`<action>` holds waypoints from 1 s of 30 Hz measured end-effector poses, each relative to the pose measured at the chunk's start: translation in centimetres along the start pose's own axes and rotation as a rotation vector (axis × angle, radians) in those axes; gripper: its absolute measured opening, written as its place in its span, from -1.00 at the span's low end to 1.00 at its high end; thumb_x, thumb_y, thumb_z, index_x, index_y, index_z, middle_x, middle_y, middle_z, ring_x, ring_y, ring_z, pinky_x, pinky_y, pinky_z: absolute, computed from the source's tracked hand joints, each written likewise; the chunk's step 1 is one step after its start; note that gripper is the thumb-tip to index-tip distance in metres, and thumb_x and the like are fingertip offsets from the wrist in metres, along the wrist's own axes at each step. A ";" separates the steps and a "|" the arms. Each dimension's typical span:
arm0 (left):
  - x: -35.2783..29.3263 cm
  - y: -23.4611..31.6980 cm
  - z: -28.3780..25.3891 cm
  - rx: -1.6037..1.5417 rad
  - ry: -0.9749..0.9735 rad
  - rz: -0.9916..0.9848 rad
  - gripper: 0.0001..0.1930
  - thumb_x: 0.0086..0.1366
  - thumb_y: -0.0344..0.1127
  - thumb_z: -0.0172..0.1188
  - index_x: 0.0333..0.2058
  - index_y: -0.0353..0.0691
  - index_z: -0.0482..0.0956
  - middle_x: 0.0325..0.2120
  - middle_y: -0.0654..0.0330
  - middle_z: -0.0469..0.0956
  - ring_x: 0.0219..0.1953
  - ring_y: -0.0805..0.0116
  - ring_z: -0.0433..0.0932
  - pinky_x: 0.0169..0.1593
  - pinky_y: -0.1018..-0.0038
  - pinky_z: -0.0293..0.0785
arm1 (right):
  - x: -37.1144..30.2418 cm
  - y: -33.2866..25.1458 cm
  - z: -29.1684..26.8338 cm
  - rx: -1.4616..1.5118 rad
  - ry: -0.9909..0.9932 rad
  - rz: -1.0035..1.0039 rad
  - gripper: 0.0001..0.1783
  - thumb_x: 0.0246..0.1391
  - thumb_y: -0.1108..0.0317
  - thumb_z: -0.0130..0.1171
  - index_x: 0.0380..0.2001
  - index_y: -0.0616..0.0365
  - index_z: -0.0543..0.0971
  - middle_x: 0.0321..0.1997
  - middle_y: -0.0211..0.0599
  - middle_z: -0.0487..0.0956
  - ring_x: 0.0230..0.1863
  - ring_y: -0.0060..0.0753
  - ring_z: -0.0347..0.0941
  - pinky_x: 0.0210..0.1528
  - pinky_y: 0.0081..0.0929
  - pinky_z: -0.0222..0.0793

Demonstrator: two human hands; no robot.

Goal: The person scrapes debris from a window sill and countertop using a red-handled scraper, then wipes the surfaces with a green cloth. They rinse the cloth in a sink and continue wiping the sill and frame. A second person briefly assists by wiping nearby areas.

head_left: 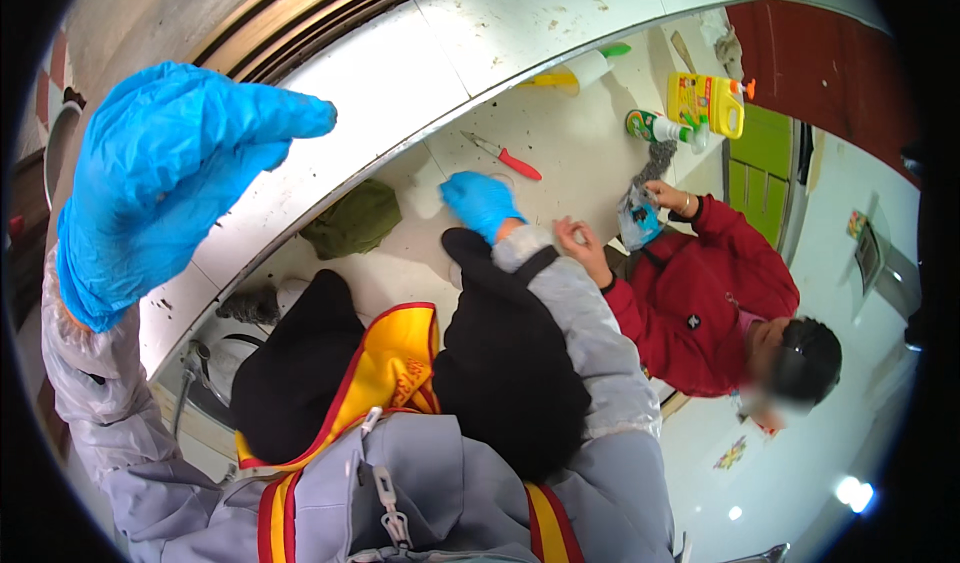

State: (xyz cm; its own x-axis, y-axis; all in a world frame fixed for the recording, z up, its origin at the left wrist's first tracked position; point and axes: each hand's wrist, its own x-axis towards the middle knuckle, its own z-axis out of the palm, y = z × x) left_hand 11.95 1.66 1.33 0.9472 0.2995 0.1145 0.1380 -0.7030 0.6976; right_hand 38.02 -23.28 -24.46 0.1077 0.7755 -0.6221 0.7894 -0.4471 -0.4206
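Left hand (170,168) — blue-gloved, raised by the white tiled ledge (395,68), fingers bunched; can't tell from here if it's gripping. Right hand (480,203), well apart, gloved too, down at the white surface (520,123) — grip hidden from me. Red-handled tool (520,164) lies just beside it, olive cloth (355,221) near its other side.

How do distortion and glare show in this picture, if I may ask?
Head view: strong fisheye, with dark corners and the tiled ledge bowed into an arc; head view: a blown-out white spot at lower right; head view: the gloved left hand appears far larger than the gloved right hand.
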 end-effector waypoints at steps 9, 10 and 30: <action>-0.9 3.4 0.3 0.255 -0.100 -0.063 -0.68 0.11 -0.42 0.24 -0.11 -0.16 0.67 -0.46 0.23 0.53 -0.38 0.22 0.51 -0.30 0.30 0.40 | -3.0 5.4 -6.8 0.112 0.538 0.275 -0.66 0.21 0.04 0.07 -0.32 0.08 0.62 -0.24 -0.15 0.62 -0.19 0.04 0.53 -0.18 -0.13 0.42; -1.1 4.2 0.9 0.256 -0.128 -0.090 -0.67 0.09 -0.42 0.26 -0.11 -0.15 0.67 -0.47 0.24 0.53 -0.39 0.22 0.51 -0.30 0.30 0.39 | -2.6 6.4 -6.7 0.073 0.527 0.239 -0.73 0.16 0.09 0.15 -0.30 0.04 0.62 -0.21 -0.19 0.61 -0.18 0.00 0.53 -0.17 -0.15 0.44; 0.4 5.6 15.2 0.188 -0.576 -0.305 -0.63 0.20 -0.18 0.20 -0.04 -0.19 0.55 -0.45 0.11 0.55 -0.41 0.08 0.56 -0.38 0.20 0.48 | 0.8 8.4 -6.7 -0.364 0.161 -0.217 -0.91 -0.03 0.39 0.13 -0.38 0.02 0.54 -0.38 -0.14 0.58 -0.34 -0.03 0.55 -0.33 -0.14 0.43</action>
State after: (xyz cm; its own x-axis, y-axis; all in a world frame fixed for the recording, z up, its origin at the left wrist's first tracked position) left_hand 17.50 -12.01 -5.49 0.8537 0.1476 -0.4994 0.4223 -0.7574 0.4981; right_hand 48.75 -23.42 -24.03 -0.0142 0.9062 -0.4226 0.9622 -0.1026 -0.2523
